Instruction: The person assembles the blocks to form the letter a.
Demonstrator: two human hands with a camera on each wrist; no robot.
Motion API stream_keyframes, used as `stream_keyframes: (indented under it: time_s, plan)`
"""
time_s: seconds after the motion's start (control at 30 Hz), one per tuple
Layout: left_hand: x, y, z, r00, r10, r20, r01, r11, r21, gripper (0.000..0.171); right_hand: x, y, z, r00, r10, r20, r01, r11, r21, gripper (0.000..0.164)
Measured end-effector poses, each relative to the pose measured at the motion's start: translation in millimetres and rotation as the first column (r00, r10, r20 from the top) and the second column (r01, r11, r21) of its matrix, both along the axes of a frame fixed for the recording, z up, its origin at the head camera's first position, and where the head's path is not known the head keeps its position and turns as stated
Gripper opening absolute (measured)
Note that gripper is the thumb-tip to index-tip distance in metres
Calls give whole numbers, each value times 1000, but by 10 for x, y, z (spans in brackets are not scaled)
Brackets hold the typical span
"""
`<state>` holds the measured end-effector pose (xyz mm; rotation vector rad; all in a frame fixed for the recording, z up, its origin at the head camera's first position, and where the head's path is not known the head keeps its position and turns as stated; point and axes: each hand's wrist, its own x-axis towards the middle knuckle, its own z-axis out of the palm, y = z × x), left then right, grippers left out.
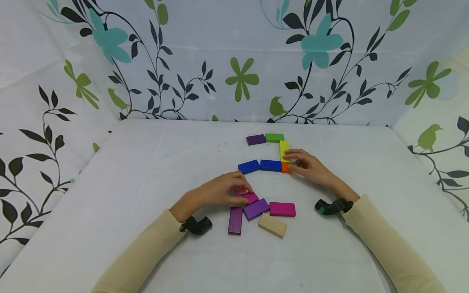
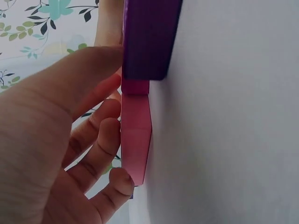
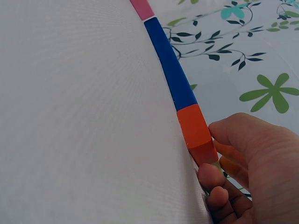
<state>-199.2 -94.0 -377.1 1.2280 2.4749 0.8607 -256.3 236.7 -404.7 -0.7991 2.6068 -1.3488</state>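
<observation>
In the head view my left hand (image 1: pixel 218 189) curls over a magenta block (image 1: pixel 251 198), with thumb and index finger at its sides. A pink block (image 2: pixel 135 135) lies beside those fingers in the left wrist view, partly hidden from above. My right hand (image 1: pixel 309 167) has its thumb at a small orange block (image 1: pixel 286 167) and fingertips at the yellow block (image 1: pixel 283 149). In the right wrist view, thumb and fingers pinch the orange block (image 3: pixel 196 130) from its edges. Two blue blocks (image 1: pixel 271 165) run leftward from the orange one.
At the far end, a green block (image 1: pixel 274 138) and a dark purple block (image 1: pixel 256 139) continue the line. Nearer, two purple blocks (image 1: pixel 256 209), another magenta block (image 1: pixel 282 209) and a beige block (image 1: pixel 272 225) lie on the white table (image 1: pixel 165 150). Patterned cloth (image 1: pixel 220 40) hangs behind.
</observation>
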Motion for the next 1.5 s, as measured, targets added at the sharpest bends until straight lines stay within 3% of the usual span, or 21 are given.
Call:
stream_keyframes:
  time_s: [0.23, 0.5, 0.77, 0.97, 1.2, 1.37, 1.5]
  plan:
    - [27, 42, -11, 995, 20, -93, -23, 999, -38, 30, 12, -7, 13, 1000, -11, 6, 11, 1000, 10, 36]
    - [54, 83, -16, 987, 50, -151, -58, 997, -51, 29, -43, 19, -19, 1000, 9, 4, -9, 1000, -2, 35]
    - [80, 108, 20, 988, 58, -143, -66, 996, -54, 27, -33, 7, -3, 1000, 3, -23, -3, 1000, 4, 34]
    - [77, 111, 17, 991, 43, -130, -50, 997, -54, 28, -34, 7, -12, 1000, 0, -1, 0, 1000, 6, 35]
    - [89, 100, 15, 991, 74, -115, -77, 997, -19, 25, -27, 12, -21, 1000, -5, 15, 5, 1000, 7, 36]
    - [81, 80, 32, 996, 25, -90, -22, 999, 29, 18, -27, 9, -23, 1000, 2, 4, -2, 1000, 0, 36]
    - [74, 74, 31, 988, -52, -142, 59, 997, 46, 24, -19, 6, -13, 1000, 8, 3, -8, 1000, -3, 36]
